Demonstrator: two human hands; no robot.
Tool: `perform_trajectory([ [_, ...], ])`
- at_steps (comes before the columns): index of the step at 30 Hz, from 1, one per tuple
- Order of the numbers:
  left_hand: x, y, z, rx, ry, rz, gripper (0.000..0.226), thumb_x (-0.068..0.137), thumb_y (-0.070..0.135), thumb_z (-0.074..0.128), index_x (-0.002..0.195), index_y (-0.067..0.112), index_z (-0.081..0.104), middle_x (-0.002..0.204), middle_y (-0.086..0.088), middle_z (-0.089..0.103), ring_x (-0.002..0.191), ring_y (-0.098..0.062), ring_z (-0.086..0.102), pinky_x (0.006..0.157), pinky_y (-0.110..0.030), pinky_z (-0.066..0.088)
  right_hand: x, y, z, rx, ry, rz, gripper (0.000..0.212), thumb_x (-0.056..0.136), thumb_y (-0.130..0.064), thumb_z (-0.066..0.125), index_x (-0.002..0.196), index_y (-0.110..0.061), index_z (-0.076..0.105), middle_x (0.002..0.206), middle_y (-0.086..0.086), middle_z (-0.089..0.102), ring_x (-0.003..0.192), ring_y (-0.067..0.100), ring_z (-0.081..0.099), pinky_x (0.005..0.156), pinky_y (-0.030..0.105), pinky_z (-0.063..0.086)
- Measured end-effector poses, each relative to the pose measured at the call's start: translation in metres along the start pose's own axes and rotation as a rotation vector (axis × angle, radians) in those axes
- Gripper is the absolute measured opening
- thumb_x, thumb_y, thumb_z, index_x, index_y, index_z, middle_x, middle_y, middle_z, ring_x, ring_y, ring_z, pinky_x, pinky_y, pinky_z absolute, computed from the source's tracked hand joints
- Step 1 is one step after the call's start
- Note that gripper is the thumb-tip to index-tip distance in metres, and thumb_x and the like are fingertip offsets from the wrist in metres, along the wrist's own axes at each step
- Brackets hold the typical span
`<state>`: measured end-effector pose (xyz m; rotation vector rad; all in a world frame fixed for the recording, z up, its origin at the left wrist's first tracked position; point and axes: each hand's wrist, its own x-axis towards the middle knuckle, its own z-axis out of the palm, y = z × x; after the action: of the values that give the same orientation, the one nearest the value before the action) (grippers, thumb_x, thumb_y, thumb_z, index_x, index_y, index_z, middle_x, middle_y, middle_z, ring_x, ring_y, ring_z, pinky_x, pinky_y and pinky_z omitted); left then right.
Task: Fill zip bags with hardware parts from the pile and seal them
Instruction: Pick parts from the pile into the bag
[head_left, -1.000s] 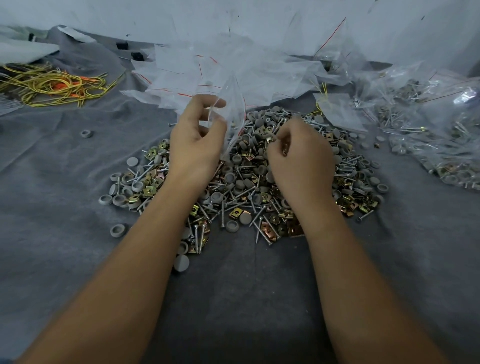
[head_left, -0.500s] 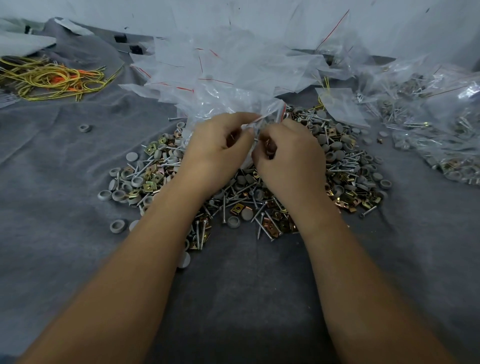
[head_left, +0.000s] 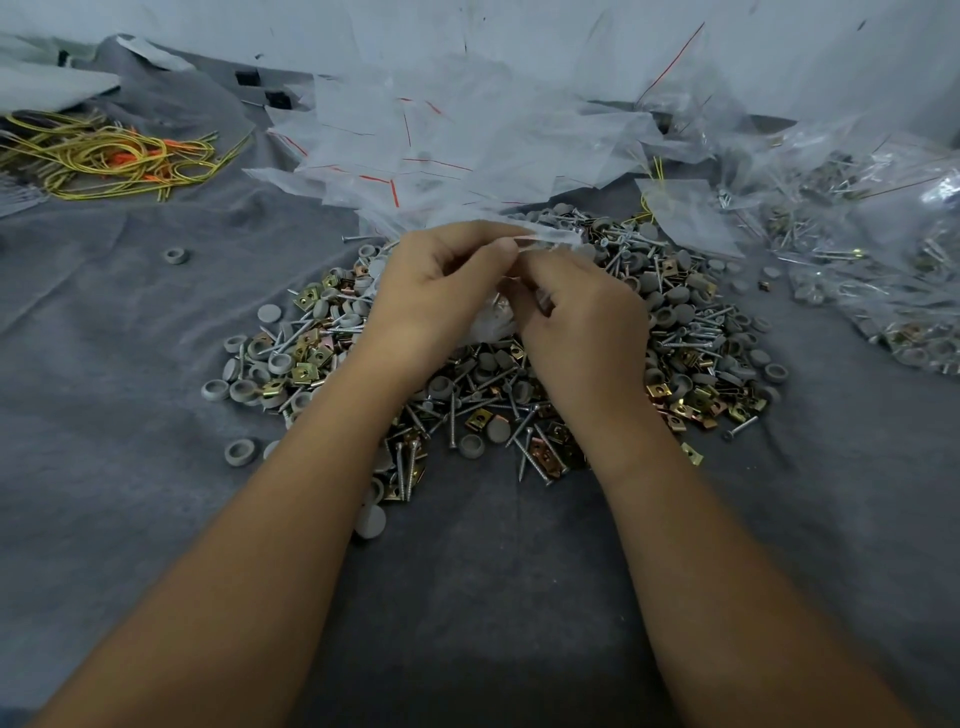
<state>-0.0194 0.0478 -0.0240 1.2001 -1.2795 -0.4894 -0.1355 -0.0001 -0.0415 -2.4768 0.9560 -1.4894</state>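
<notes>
A pile of hardware parts (head_left: 691, 343) lies on the grey cloth: screws, grey plastic caps and brass-coloured clips. Above its middle my left hand (head_left: 436, 296) and my right hand (head_left: 582, 317) meet and both pinch one clear zip bag (head_left: 550, 239) at its top edge. The bag's body (head_left: 491, 322) hangs between my palms and is mostly hidden. What it holds cannot be made out. Behind my hands lies a heap of empty clear zip bags (head_left: 447, 140) with red seal lines.
Filled bags (head_left: 878, 260) lie heaped at the right. Yellow and orange wire ties (head_left: 109, 156) lie at the far left. Stray grey caps (head_left: 175, 255) sit on the grey cloth (head_left: 104, 415) left of the pile. A pale wall stands behind.
My hands have come together over the pile. The bag held up in my left hand a second ago is now pinched by both hands at its top edge.
</notes>
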Motion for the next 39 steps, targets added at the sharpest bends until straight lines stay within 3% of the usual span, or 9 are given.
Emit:
perform_trajectory([
  [8, 0.01, -0.01, -0.012, -0.005, 0.361, -0.176, 0.025, 0.097, 0.017, 0.052, 0.081, 0.025, 0.07, 0.055, 0.001, 0.041, 0.05, -0.015, 0.033, 0.049, -0.026, 0.027, 0.002, 0.003, -0.002, 0.044, -0.094, -0.068, 0.035, 0.08, 0.001, 0.051, 0.111, -0.009, 0.067, 0.106, 0.003, 0.064, 0.091, 0.018, 0.061, 0.071, 0.037, 0.055],
  [13, 0.009, -0.007, -0.017, 0.095, 0.057, -0.254, 0.016, 0.086, 0.01, 0.071, 0.098, 0.019, 0.068, 0.051, 0.007, 0.056, 0.042, -0.007, 0.051, 0.044, -0.017, 0.041, 0.003, 0.009, 0.0, 0.023, -0.149, -0.06, 0.011, 0.087, -0.004, 0.063, 0.095, -0.005, 0.07, 0.098, 0.004, 0.06, 0.09, 0.016, 0.057, 0.072, 0.034, 0.053],
  [16, 0.013, -0.003, -0.028, 0.208, 0.103, -0.314, 0.025, 0.083, 0.001, 0.061, 0.095, 0.02, 0.072, 0.052, 0.003, 0.052, 0.046, -0.012, 0.042, 0.055, -0.023, 0.039, 0.005, 0.01, -0.002, 0.018, -0.194, -0.013, 0.008, 0.088, -0.007, 0.062, 0.092, -0.006, 0.069, 0.099, 0.001, 0.06, 0.089, 0.015, 0.057, 0.071, 0.037, 0.053],
  [19, 0.019, 0.013, -0.047, 0.275, 0.245, -0.228, 0.031, 0.079, 0.001, 0.055, 0.09, 0.023, 0.073, 0.054, 0.0, 0.05, 0.042, -0.007, 0.039, 0.056, -0.022, 0.037, 0.015, 0.003, 0.001, 0.027, -0.308, 0.022, 0.011, 0.088, -0.01, 0.062, 0.096, -0.006, 0.069, 0.101, 0.002, 0.062, 0.088, 0.016, 0.057, 0.076, 0.039, 0.051],
  [24, 0.016, 0.037, -0.06, 0.374, 0.624, 0.265, 0.034, 0.074, 0.007, 0.05, 0.094, 0.025, 0.07, 0.066, 0.007, 0.043, 0.057, -0.002, 0.039, 0.059, -0.016, 0.032, 0.029, -0.028, 0.009, 0.295, -0.113, -0.087, 0.013, 0.084, -0.001, 0.064, 0.095, -0.004, 0.071, 0.105, 0.005, 0.067, 0.096, 0.01, 0.06, 0.088, 0.014, 0.044],
  [28, 0.01, 0.021, -0.056, 0.439, 0.434, 0.022, 0.021, 0.085, 0.016, 0.056, 0.094, 0.026, 0.071, 0.061, 0.009, 0.048, 0.051, 0.0, 0.041, 0.055, -0.02, 0.032, 0.023, -0.028, 0.01, 0.283, -0.313, 0.013, 0.026, 0.086, 0.001, 0.061, 0.103, -0.015, 0.073, 0.117, -0.002, 0.066, 0.107, 0.008, 0.058, 0.096, 0.023, 0.045],
  [32, 0.004, -0.008, -0.045, 0.466, 0.302, -0.226, 0.028, 0.094, 0.024, 0.056, 0.069, 0.013, 0.061, 0.05, 0.007, 0.041, 0.045, -0.006, 0.035, 0.05, -0.023, 0.03, 0.013, -0.022, 0.0, 0.477, -0.241, 0.229, 0.043, 0.084, 0.012, 0.051, 0.105, -0.02, 0.069, 0.115, -0.003, 0.067, 0.087, -0.002, 0.065, 0.068, 0.015, 0.051],
  [35, 0.004, -0.014, -0.033, 0.281, 0.324, -0.321, 0.027, 0.097, 0.021, 0.051, 0.078, 0.01, 0.067, 0.055, -0.006, 0.038, 0.04, -0.01, 0.041, 0.046, -0.015, 0.036, 0.017, -0.014, -0.01, 0.561, -0.12, 0.42, 0.046, 0.082, 0.011, 0.048, 0.094, -0.029, 0.067, 0.099, 0.007, 0.069, 0.053, -0.008, 0.057, 0.042, 0.01, 0.035],
  [39, 0.014, -0.013, -0.022, 0.125, 0.4, -0.38, 0.023, 0.097, 0.021, 0.049, 0.087, 0.025, 0.069, 0.05, 0.005, 0.047, 0.035, -0.002, 0.041, 0.037, -0.015, 0.033, 0.024, -0.002, -0.017, 0.455, -0.146, 0.493, 0.04, 0.083, 0.005, 0.052, 0.083, -0.032, 0.067, 0.086, -0.005, 0.067, 0.052, -0.002, 0.053, 0.045, 0.011, 0.04],
])
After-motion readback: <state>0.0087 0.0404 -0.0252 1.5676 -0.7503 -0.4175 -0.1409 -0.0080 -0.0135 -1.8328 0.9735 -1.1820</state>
